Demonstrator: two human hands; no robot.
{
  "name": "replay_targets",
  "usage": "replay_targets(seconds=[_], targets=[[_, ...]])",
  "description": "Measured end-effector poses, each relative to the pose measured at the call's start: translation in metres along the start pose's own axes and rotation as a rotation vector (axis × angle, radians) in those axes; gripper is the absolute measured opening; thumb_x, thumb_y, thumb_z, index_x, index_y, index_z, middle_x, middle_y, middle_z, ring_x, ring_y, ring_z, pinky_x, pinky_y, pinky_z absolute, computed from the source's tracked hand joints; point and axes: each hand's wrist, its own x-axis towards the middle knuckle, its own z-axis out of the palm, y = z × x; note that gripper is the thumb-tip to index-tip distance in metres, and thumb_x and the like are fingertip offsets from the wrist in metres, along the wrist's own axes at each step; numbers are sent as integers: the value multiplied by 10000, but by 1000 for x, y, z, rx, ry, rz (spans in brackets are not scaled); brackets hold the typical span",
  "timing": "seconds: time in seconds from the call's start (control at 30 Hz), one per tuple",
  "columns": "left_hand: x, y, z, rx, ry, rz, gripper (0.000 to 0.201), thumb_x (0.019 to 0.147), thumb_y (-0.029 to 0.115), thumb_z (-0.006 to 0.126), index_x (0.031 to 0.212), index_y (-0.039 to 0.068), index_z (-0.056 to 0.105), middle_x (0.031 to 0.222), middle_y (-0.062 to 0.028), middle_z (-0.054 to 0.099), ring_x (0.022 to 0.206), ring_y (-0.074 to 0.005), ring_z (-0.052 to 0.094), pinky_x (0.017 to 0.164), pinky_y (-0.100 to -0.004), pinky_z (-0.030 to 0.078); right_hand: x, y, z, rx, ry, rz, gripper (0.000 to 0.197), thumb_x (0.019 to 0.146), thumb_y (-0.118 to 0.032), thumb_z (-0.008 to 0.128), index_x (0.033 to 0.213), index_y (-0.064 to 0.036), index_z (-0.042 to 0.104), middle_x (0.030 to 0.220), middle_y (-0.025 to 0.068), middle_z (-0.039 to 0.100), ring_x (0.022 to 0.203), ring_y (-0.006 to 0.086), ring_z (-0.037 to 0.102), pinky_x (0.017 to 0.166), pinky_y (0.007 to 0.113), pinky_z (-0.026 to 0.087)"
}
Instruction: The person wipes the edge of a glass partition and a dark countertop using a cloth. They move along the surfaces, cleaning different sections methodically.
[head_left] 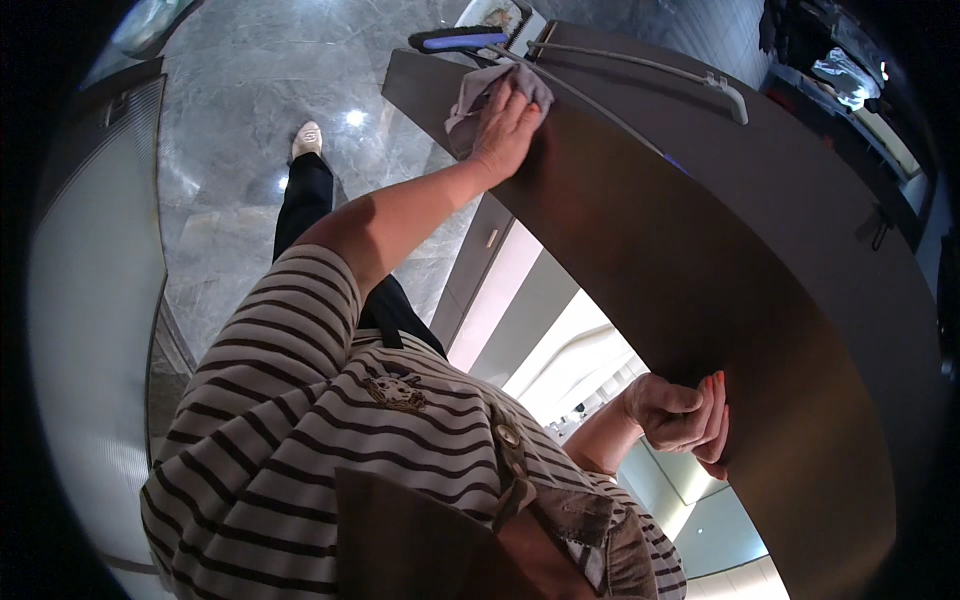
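Note:
My left hand [507, 130] is stretched up and away, its fingers closed over a crumpled greyish-mauve cloth [470, 108]. The cloth lies against the far end of a long brown panel [640, 230]. Lower right, my right hand [684, 415] is beside the panel's near edge, with its fingers curled in and the orange-painted nails showing. Whether anything is inside those curled fingers is hidden. The fingertips overlap the panel in the picture, and I cannot tell whether they touch it.
Beyond the panel is a dark grey surface with a long metal handle [640, 65]. A blue-and-black brush [459, 40] lies near a white tray [488, 15] at the top. Grey marble floor [240, 110] spreads on the left, beside a ribbed pale door [100, 290]. My foot in a white shoe [308, 138] stands there.

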Motion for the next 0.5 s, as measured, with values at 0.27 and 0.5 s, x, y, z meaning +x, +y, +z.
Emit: replay_targets(seconds=[0.27,0.5], targets=[[-11,-47,-12,-177,-127,-481,473,989,348,357,1335,34,432,1462,-189,329,1350,-349,306,1106,-355,245,10,4,-5,-20,-23,-47,295,953,-220,483,710,-105,605,741,-17,684,818,166,571,1141,479,80],[-49,-27,3,-188,38,-343,437,960,291,422,1313,35,444,1404,-209,362,1300,-400,304,1094,-430,250,6,4,0,-15,-24,-29,286,947,-211,482,713,-108,610,745,-19,686,825,162,569,1140,479,78]])
